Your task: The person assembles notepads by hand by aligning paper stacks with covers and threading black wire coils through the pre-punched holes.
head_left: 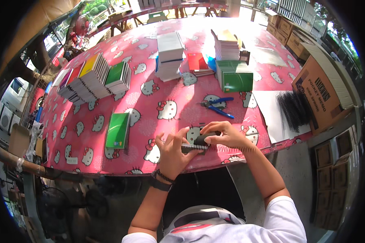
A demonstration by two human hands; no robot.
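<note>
Left hand (173, 152) has a small notebook (189, 146) gripped between thumb and fingers, edge side up, right at the near side of the table. Right hand (222, 135) is curled in at the notebook's right end, fingers bent over some dark piece (200, 140); can't tell if it's really pinching that or just pressing on it. A thin wire coil (231, 149) sticks out past that same end and runs along by the right wrist.

As for writing: the cardboard box (324, 95) on the right has big dark print on its side, easily the most readable lettering here. The green notebook (117, 129) lying off to the left has a little multicoloured mark near the bottom of its cover. There's also a small white label (71, 160) near the front left of the pink tablecloth (147, 107), but it's too tiny to read.

Blue-handled pliers (207, 104) lie just beyond the hands. A pile of black coils (292, 111) sits on a white sheet (267, 109) next to the box, and the notebook stacks (88, 77) stand further back.
</note>
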